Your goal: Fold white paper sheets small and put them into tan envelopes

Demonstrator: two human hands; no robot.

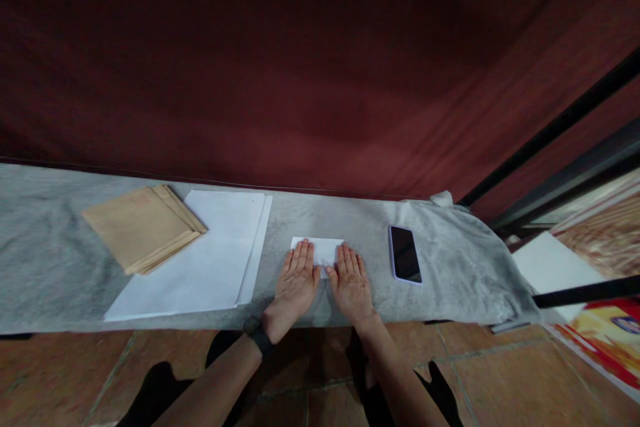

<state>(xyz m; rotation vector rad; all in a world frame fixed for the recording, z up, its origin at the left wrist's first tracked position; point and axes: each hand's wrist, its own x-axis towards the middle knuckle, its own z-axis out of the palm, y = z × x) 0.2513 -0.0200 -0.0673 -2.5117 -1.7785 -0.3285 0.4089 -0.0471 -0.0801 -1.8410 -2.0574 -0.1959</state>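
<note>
A small folded piece of white paper (325,251) lies flat on the grey cloth in front of me. My left hand (296,280) rests palm down on its left part, fingers stretched out and pointing away from me. On the right part of the same paper lies my right hand (353,281), also flat with extended fingers. The thumbs come close to each other near the paper's lower edge. Both palms hide the paper's sides. Neither hand grips anything.
Large white sheets (215,260) lie to the left, partly under a stack of brown envelopes (143,223). A phone (406,255) with a dark screen is at the right. Grey cloth (470,267) covers the narrow table. Behind it hangs a dark red curtain (310,80).
</note>
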